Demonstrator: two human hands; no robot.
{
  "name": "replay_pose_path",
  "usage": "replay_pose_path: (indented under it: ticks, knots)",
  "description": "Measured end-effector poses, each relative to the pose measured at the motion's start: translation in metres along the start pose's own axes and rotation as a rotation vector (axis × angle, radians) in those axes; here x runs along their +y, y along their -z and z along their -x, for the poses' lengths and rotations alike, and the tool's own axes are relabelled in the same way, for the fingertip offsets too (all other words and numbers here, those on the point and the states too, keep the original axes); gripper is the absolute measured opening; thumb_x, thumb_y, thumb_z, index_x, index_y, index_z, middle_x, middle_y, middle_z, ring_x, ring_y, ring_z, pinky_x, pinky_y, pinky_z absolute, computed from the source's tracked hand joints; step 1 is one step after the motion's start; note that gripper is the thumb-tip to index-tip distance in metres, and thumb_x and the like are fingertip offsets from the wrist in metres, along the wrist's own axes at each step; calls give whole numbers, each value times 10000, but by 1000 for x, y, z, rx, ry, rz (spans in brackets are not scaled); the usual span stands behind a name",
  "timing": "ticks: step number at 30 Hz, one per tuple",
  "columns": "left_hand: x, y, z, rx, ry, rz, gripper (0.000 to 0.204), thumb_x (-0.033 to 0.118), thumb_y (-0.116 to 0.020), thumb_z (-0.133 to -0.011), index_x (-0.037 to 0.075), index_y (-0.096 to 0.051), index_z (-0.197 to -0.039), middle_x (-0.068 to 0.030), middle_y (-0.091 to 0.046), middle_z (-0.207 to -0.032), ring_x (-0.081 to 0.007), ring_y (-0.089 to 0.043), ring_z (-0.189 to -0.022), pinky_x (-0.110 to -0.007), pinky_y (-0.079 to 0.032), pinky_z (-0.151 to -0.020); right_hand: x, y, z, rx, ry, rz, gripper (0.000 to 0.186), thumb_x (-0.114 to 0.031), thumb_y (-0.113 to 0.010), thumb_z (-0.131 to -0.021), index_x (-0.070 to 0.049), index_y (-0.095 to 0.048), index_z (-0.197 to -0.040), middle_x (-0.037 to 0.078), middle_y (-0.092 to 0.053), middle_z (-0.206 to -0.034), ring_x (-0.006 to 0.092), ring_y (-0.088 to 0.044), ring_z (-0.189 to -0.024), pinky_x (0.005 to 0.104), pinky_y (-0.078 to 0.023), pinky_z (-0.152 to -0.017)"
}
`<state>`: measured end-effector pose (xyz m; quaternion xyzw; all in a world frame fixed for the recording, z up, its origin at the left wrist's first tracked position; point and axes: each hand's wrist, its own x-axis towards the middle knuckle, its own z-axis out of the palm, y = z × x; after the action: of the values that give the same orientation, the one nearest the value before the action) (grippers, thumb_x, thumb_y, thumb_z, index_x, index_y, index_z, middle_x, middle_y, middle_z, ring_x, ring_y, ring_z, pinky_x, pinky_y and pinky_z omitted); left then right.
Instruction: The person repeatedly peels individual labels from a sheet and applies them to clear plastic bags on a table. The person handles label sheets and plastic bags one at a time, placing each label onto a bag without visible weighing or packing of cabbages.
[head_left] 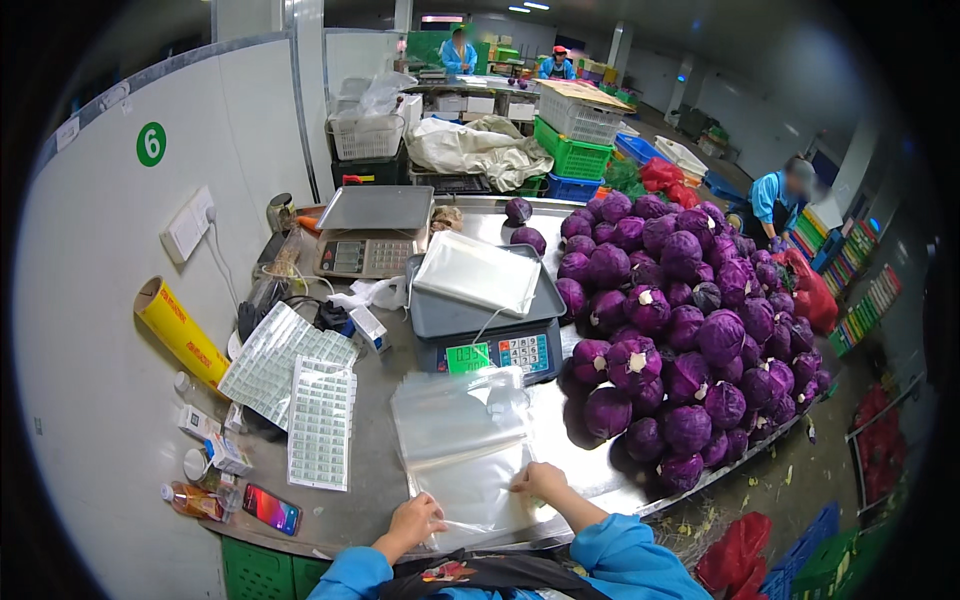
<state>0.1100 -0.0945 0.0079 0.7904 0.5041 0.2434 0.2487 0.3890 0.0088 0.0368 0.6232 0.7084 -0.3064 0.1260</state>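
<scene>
A stack of clear plastic bags (455, 430) lies flat on the metal table in front of me. My left hand (415, 520) is closed at the near left corner of the bags, thumb and fingers pinching the film. At their right edge my right hand (541, 483) has its fingers drawn together on the plastic. Just beyond the bags stands a digital scale (490, 345) with a lit green display. Another pile of clear bags (478, 272) rests on its grey pan. Purple cabbages (690, 325) are heaped to the right of the scale.
Sheets of labels (322, 424), a phone (271, 509) and small bottles (195, 500) lie along the left side, near a yellow tube (182, 335). A second scale (372, 230) stands farther back. Crates (575, 150) and several people are beyond the table.
</scene>
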Motion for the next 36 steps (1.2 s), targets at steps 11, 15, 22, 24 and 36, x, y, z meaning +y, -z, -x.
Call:
replay_pose_path:
  ticks: [11,15,22,24,36]
  knots:
    - [-5,5,-21,586,498,843,116,168,-665,-715,80,-605,-760,-37,-527,-642,-96,-524,-591,-260,-451,-560,50,-3,-27,111,355,-483,481,-215,-792,-564,-51,-499,-909,64,-552,-755,155,-527,-695,292,-446,-637]
    - [13,7,-5,-142,79,-30,163,251,-689,-673,117,-633,-746,-46,-564,-698,-198,-573,-675,-315,-464,-622,13,-4,-13,102,387,-127,520,-221,-777,-546,-55,-486,-944,153,-575,-847,276,-575,-809,359,-454,-698]
    - [-17,11,-24,428,745,1026,58,124,-624,-743,87,-586,-768,-32,-520,-647,-135,-538,-646,-282,-451,-608,57,29,-24,334,114,-408,475,-176,-750,-607,2,-477,-953,135,-585,-725,238,-595,-685,324,-466,-606]
    - [-24,6,-27,564,572,860,67,99,-618,-749,77,-563,-781,-19,-520,-658,-110,-514,-633,-270,-445,-594,49,14,-24,96,196,-455,487,-188,-754,-604,-2,-474,-957,138,-589,-752,262,-595,-704,346,-467,-623]
    - [-37,-4,-19,259,677,791,110,239,-678,-695,133,-650,-712,-10,-570,-749,-139,-555,-645,-290,-449,-596,55,21,-32,386,46,-220,397,-378,-637,-729,-55,-512,-924,138,-618,-727,307,-595,-711,376,-453,-619]
